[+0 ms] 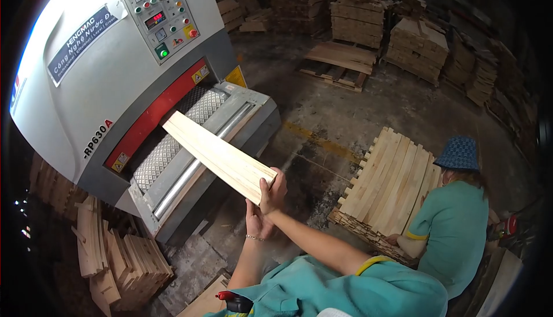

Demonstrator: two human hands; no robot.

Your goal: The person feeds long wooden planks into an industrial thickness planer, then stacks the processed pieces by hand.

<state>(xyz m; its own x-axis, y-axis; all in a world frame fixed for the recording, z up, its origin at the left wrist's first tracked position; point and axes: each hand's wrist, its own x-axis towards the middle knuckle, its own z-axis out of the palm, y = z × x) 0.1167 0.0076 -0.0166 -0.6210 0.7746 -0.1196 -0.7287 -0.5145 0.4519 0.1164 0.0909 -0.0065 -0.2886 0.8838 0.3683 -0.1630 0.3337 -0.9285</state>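
Both my hands are at the near end of a long pale wooden board (222, 157), with lines running along its length. My right hand (275, 191) grips the end corner, thumb on top and fingers around the far side. Lower down, my left hand (257, 223), with a bracelet at the wrist, is closed at the near corner; its fingers are partly hidden under the wood. The board's far end lies over the textured feed belt (154, 164), at the red-edged opening of a large white and grey machine (92, 80). A metal roller (199, 164) crosses beneath the board.
A control panel (159, 14) with lit buttons tops the machine. Wood pieces (127, 259) are piled at lower left. On the right, a person in a green shirt (455, 219) bends beside a stack of boards (386, 184). More timber stacks (417, 46) stand behind on the concrete floor.
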